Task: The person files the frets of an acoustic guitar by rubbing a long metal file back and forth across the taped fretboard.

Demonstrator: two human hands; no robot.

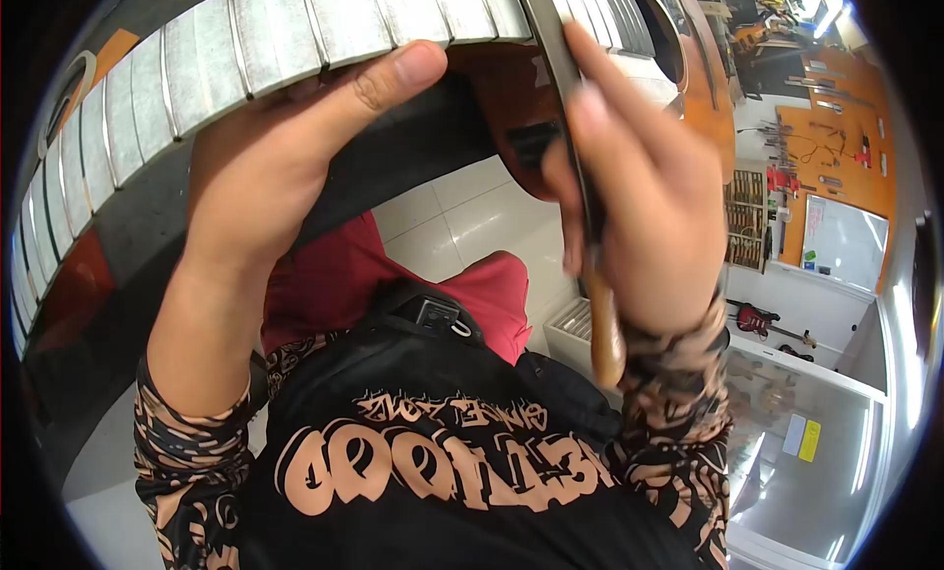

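Observation:
An acoustic guitar's neck [275, 34] runs across the top of the view, its fretboard covered in whitish tape between the bare metal frets. My left hand [265, 167] is wrapped round the neck from below, with the thumb along the near edge of the fretboard. In my right hand [654, 201] is a long, dark metal file [551, 63] with a wooden handle [607, 339]. Its blade lies across the fretboard near the body end, and my index finger stretches along it. Slight blur covers some right-hand fingertips. Part of the orange-brown guitar body [716, 98] shows beyond.
Beneath the neck is a dark surface [393, 167]. To the right, an orange tool board [836, 142] carries several hand tools above a whiteboard [844, 236]. A red electric guitar [755, 320] and a glass-topped case [806, 442] are lower down.

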